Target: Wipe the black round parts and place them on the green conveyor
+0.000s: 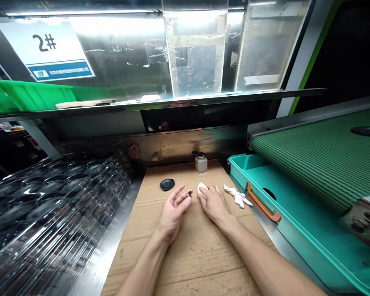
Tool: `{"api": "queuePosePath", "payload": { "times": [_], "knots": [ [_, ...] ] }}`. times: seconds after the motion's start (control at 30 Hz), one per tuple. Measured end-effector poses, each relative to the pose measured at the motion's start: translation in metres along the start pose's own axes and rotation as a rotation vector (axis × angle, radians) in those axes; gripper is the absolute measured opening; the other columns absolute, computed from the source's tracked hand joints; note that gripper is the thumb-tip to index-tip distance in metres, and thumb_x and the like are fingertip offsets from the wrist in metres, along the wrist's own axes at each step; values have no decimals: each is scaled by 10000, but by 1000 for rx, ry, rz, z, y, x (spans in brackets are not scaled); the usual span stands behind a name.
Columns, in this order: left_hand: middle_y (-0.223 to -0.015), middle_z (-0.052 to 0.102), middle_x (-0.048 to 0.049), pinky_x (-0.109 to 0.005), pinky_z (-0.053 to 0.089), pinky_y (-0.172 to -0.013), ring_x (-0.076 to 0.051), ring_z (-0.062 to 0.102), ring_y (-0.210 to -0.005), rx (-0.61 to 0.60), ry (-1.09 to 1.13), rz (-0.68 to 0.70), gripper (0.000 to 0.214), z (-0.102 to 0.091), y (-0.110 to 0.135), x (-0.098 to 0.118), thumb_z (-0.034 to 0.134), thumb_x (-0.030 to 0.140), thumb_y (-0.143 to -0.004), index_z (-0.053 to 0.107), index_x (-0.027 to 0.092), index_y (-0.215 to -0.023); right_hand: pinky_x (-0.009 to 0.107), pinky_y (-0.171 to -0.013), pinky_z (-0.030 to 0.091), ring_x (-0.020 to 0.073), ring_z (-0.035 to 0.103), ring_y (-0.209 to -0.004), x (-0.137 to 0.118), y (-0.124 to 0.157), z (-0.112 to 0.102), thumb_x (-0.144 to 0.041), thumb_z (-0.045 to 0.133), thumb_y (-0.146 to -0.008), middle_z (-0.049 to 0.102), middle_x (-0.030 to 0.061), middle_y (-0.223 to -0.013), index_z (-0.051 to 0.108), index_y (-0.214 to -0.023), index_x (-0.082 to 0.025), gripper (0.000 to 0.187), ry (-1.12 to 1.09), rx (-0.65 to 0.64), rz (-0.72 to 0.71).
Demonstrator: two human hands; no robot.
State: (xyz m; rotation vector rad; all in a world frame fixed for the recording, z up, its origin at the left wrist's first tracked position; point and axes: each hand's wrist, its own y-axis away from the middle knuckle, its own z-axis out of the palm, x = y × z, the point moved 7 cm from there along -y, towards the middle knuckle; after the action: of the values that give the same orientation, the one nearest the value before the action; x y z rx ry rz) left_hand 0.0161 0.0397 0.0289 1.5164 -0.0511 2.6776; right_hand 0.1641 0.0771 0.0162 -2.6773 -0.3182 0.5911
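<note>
Well, cardboard [191,263] tops the surface (teal tray [299,242] at right); the left hand [174,209] pinches a small black piece [190,193], the right hand [214,204] lies flat against a white cloth [202,188].

Ahead of you, a small white bottle [201,163] with a black cap is standing at the far edge of the cardboard sheet [197,255], and a round black pad [167,184] is lying on it. To your right, a crumpled white glove [237,195] is lying near the teal tray [296,230], below a green mesh conveyor belt [314,160]. To your left, clear plastic trays [55,205] are gleaming in stacks, and a green bin [24,96] is sitting on the shelf [203,100] under a "2#" sign [46,49].
</note>
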Motion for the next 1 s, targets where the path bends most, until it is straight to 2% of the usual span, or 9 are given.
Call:
{"api": "queuePosePath", "payload": {
  "times": [0.13, 0.27, 0.37, 0.5, 0.57, 0.7, 0.8, 0.9, 1.0],
  "knots": [
    [-1247, 610, -81, -326, 297, -1113, -231, 480, -1260, 8, -347, 340, 857, 22, 20, 20, 793, 25, -575, 475, 251, -1337, 333, -873, 361, 238, 450, -1012, 2, -1, -1, -344, 422, -938, 591, 93, -1112, 633, -1142, -253, 307, 5, -30, 27],
    [-1254, 598, -56, -407, 323, -1103, -231, 512, -1220, -16, -760, 575, 924, 39, 35, 29, 782, 160, -655, 300, 273, -1434, 303, -856, 356, 227, 453, -996, 0, 0, -3, -327, 431, -929, 585, 80, -1144, 639, -1132, -252, 300, 6, -89, 56],
    [-1270, 583, -54, -401, 371, -1066, -209, 525, -1200, -34, -1004, 652, 948, 42, 37, 26, 732, 220, -727, 151, 296, -1472, 296, -853, 346, 227, 451, -989, -2, 0, -6, -324, 419, -933, 590, 81, -1131, 628, -1161, -254, 317, 20, -95, 58],
    [-1275, 575, -61, -376, 380, -1050, -203, 519, -1201, -20, -1090, 640, 955, 38, 34, 23, 716, 256, -740, 110, 287, -1477, 296, -840, 335, 223, 457, -967, -2, 1, -5, -332, 402, -939, 592, 89, -1102, 628, -1158, -259, 324, 45, -99, 39],
    [-1280, 567, -69, -359, 379, -1041, -205, 510, -1202, -24, -1102, 654, 887, 38, 34, 25, 712, 291, -744, 185, 268, -1457, 295, -835, 333, 223, 457, -970, -1, 1, -2, -333, 400, -940, 594, 88, -1099, 623, -1168, -265, 325, 54, -99, 30],
    [-1011, 664, -52, -294, 459, -838, -184, 620, -944, -74, -1237, 526, 271, 28, 25, 21, 497, 428, -890, 565, 233, -1066, 298, -861, 326, 222, 450, -983, 1, 1, 1, -342, 410, -940, 598, 77, -1099, 618, -1175, -270, 321, 63, -47, 7],
    [-813, 655, -60, -305, 443, -694, -200, 633, -758, 15, -1529, 305, 403, 2, 10, 12, 331, 504, -931, 594, 214, -834, 302, -875, 324, 221, 449, -994, 3, 1, 4, -373, 415, -941, 599, 80, -1088, 617, -1174, -266, 326, 59, -9, -1],
    [-968, 625, -110, -334, 434, -688, -252, 632, -823, 154, -1754, 218, 433, -22, 2, 13, 380, 569, -884, 607, 205, -945, 300, -873, 330, 221, 453, -1005, 4, 1, 6, -388, 417, -941, 592, 84, -1109, 620, -1167, -264, 327, 50, 4, -9],
    [-1093, 580, -131, -361, 440, -728, -285, 615, -921, 204, -1787, 200, 512, -32, 1, 15, 385, 607, -858, 565, 209, -1125, 298, -876, 336, 221, 455, -1004, 4, 1, 6, -391, 424, -939, 590, 84, -1121, 629, -1148, -258, 321, 44, 16, -13]
  ]
}}
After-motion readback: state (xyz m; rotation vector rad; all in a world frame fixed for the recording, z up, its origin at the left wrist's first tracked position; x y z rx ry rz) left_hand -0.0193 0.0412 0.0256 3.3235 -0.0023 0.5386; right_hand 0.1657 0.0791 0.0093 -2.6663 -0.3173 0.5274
